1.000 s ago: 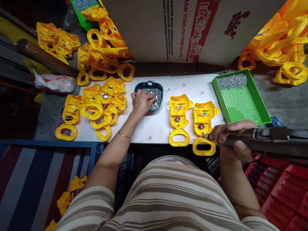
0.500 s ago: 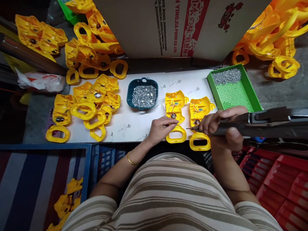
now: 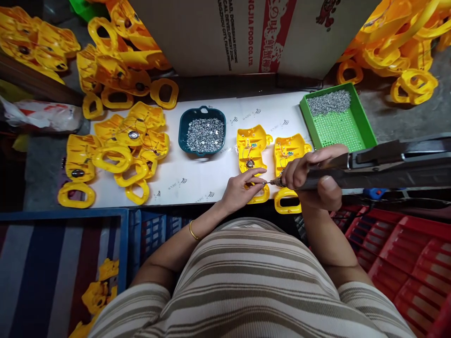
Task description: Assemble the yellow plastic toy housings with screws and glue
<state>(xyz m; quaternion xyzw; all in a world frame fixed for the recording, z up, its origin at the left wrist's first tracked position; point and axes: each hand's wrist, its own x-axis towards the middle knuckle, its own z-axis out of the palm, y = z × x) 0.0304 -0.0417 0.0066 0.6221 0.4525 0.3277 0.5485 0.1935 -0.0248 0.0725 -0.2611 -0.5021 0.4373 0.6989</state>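
Note:
My right hand point(image 3: 313, 176) is wrapped around a dark power screwdriver point(image 3: 380, 171), held level with its thin bit pointing left. My left hand point(image 3: 243, 190) pinches a tiny screw point(image 3: 264, 183) at the tip of that bit; the fingertips cover most of it. Beneath the hands lie two yellow plastic shell halves, a left one point(image 3: 252, 141) and a right one point(image 3: 291, 145), with wires and a round metal part inside. A yellow ring handle point(image 3: 263, 195) sits below the left shell, partly hidden by my fingers, and another ring handle point(image 3: 288, 206) below the right one.
A dark teal bowl point(image 3: 182, 134) of small screws stands mid-table. At right is a green tray point(image 3: 368, 129) holding more screws. Yellow shells and rings pile up at left point(image 3: 134, 136) and back right point(image 3: 394, 56). A carton point(image 3: 197, 42) stands behind; red crates point(image 3: 412, 267) are at right.
My left hand has moved slightly right and the screwdriver left, so the bit tip now meets the left fingertips. The whole view has shifted a little.

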